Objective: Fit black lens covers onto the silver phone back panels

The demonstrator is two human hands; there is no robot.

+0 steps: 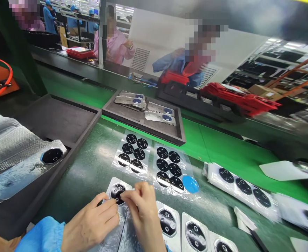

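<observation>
A silver metal panel lies at the bottom centre, with a black octagonal sticker near its far end. My left hand has its fingers bent together over the panel's left side, the tips at the sticker's lower edge. At the sticker's right edge, the thumb and fingers of my right hand are pinched together; what they hold is too small to make out. Several similar panels with black octagons lie to the right. Beyond my hands are a sticker sheet and another sheet bearing a blue disc.
A dark tray at the back holds stacked silver parts. Left, another tray has a large silver panel over it. Wrapped sticker packs and a black-handled tool lie right. Co-workers stand beyond the bench.
</observation>
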